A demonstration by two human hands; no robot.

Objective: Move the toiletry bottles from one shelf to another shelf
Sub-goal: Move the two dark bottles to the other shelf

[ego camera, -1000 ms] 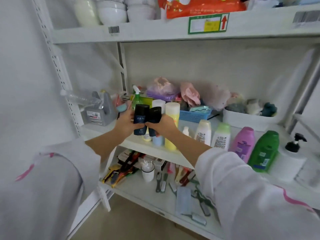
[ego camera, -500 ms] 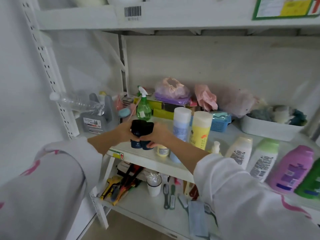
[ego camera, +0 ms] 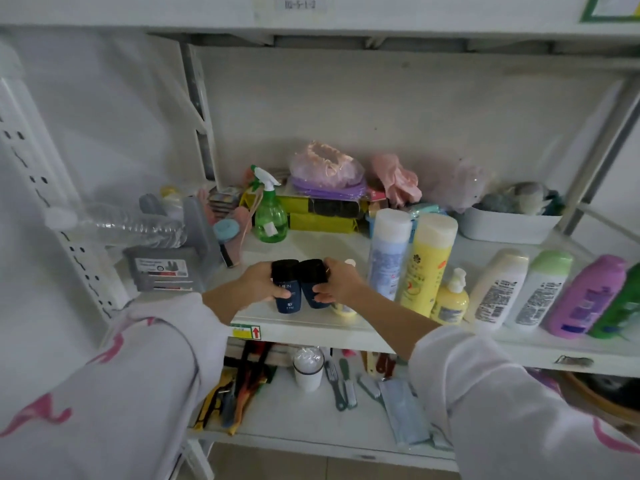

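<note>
Two dark blue bottles with black caps stand side by side near the front edge of the middle shelf (ego camera: 311, 327). My left hand (ego camera: 256, 284) grips the left dark bottle (ego camera: 285, 287), which reads MEN. My right hand (ego camera: 337, 284) grips the right dark bottle (ego camera: 311, 284). Both bottoms look level with the shelf board. To the right stand a tall pale blue bottle (ego camera: 389, 252), a tall yellow bottle (ego camera: 429, 263), a small yellow pump bottle (ego camera: 450, 299), two white bottles (ego camera: 497, 289) (ego camera: 542, 289), a purple bottle (ego camera: 585, 296) and a green bottle (ego camera: 620, 306).
A green spray bottle (ego camera: 270, 213), yellow boxes (ego camera: 322, 216), plastic bags and a white tub (ego camera: 509, 225) fill the back of the shelf. A grey caddy (ego camera: 173, 261) holding a clear water bottle stands at the left. The lower shelf (ego camera: 304, 431) carries brushes, a white cup and tools.
Both hands have lowered the two dark bottles from in front of the shelf down to the shelf board. The camera has tilted downward and closer.
</note>
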